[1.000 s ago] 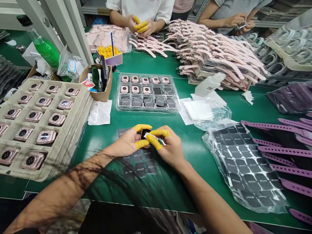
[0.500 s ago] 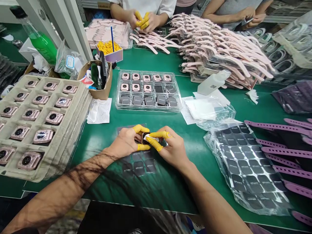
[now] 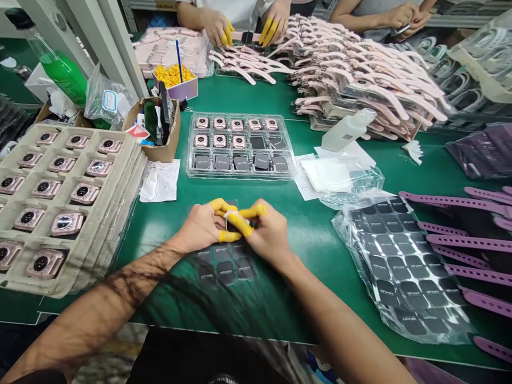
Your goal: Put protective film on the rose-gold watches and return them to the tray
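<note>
Green table (image 3: 308, 229), things on all sides. Far right, a big heap of pink-strapped watches (image 3: 360, 85), trays layered in it. Near left, a stack of beige trays (image 3: 96, 213); top one holds pink watch bodies, round sensors upward. Near right, clear-bagged sheets of dark squares (image 3: 404, 266); purple straps (image 3: 468, 244) fan out just beyond, along the table's right side.

Mid-table, a clear tray (image 3: 240, 175), three rows of five. Back row: pink watch bodies. Middle row: three more at left, dark pieces at right. Front row: dark squares.

Upper left, green-liquid bottle (image 3: 64, 74), tilted in view. Printed sheet (image 3: 224, 272) of dark squares flat on the table, partly under the wearer's hands.

Left hand (image 3: 200, 224): yellow covers on finger and thumb, fingers curled and gripping. Right hand (image 3: 270, 232): same covers, finger and thumb pinched together, tips meeting the left's. Across the table, a co-worker's hands (image 3: 274, 24) hold a strapped watch.

Carton (image 3: 166, 152) of odds and ends left of the clear tray.

Smallest: one dark-faced watch body (image 3: 230, 225) in the left grip, between both hands above the printed sheet, mostly hidden; a white scrap (image 3: 231, 214) in the right pinch, against it. Material unclear.
</note>
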Tool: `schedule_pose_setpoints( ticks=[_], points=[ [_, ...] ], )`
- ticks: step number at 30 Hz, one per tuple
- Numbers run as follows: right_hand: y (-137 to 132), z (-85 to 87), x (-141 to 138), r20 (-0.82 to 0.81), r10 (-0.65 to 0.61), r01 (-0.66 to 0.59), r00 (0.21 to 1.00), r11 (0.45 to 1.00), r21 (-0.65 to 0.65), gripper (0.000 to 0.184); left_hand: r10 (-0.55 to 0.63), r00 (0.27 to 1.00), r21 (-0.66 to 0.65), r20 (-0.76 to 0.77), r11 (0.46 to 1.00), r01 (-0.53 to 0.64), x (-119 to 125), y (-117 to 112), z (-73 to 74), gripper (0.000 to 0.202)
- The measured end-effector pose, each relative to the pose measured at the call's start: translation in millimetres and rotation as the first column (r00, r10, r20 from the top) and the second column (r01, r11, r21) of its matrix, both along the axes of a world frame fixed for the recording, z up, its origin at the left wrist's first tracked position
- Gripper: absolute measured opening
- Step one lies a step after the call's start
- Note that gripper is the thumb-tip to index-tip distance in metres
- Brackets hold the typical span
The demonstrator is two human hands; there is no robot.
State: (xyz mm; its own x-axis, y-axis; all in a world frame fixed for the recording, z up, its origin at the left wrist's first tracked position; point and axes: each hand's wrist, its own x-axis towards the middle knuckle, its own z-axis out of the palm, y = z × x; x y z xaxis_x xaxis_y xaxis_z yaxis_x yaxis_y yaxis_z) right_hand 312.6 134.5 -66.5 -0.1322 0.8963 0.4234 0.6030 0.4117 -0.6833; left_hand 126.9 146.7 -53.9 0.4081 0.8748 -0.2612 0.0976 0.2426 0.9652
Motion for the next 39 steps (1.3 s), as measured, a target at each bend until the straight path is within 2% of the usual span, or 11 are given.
schedule_pose_setpoints(
  ticks=[4,6,9,13,18,24,28,31,34,36,39],
  points=[
    [-8.7,6.6,23.2,0.253,-0.182,0.2,0.95,0.979,-0.047,0.019,0.068,0.997,0.0,-0.025,0.998,-0.068,0.0,4.3,0.9,0.058],
    [-28.7,9.8,38.1,0.252,-0.038,0.053,0.967,0.997,-0.052,0.032,0.041,0.999,-0.002,-0.014,0.999,-0.041,-0.3,6.2,2.0,0.06],
    [-60.1,7.7,50.3,0.269,0.291,-0.245,0.918,0.95,-0.193,0.049,-0.015,0.999,-0.018,0.031,1.0,0.015,-1.5,7.9,3.0,0.063],
    [-68.7,-4.4,44.0,0.295,0.237,-0.21,0.926,0.97,-0.123,0.046,-0.038,0.998,-0.005,0.053,0.999,0.038,-3.6,8.6,3.1,0.062],
    [-45.9,-8.6,29.2,0.245,0.235,-0.244,0.941,0.97,0.007,0.015,-0.055,0.998,-0.006,0.04,0.998,0.055,-6.0,10.0,2.6,0.061],
    [-41.5,-4.3,29.0,0.133,0.209,-0.219,0.969,0.973,0.07,0.012,-0.036,0.996,-0.041,0.084,0.998,0.039,-5.4,11.3,-0.5,0.065],
    [-55.6,13.9,31.2,0.05,0.282,-0.285,0.958,0.953,0.101,0.016,-0.013,0.996,-0.02,0.087,1.0,0.014,-4.7,10.0,0.0,0.058],
    [-58.5,36.1,34.9,-0.26,0.317,-0.322,0.912,0.946,0.023,0.011,-0.018,0.999,-0.019,0.043,1.0,0.019,-4.0,7.6,2.0,0.054],
    [-42.7,46.4,31.6,-0.632,0.152,-0.388,0.76,0.886,-0.253,0.011,-0.015,0.999,0.026,-0.048,1.0,0.016,-2.8,4.7,4.9,0.056],
    [-25.7,41.3,23.3,-0.624,-0.082,-0.287,0.777,0.836,-0.467,0.016,-0.02,0.992,0.078,-0.122,0.997,0.029,-2.2,3.5,6.7,0.057],
    [-6.4,24.1,9.4,-0.621,-0.339,-0.207,0.706,0.74,-0.64,0.035,-0.048,0.978,0.113,-0.201,0.991,0.072,-1.4,2.9,8.9,0.058]
  ],
)
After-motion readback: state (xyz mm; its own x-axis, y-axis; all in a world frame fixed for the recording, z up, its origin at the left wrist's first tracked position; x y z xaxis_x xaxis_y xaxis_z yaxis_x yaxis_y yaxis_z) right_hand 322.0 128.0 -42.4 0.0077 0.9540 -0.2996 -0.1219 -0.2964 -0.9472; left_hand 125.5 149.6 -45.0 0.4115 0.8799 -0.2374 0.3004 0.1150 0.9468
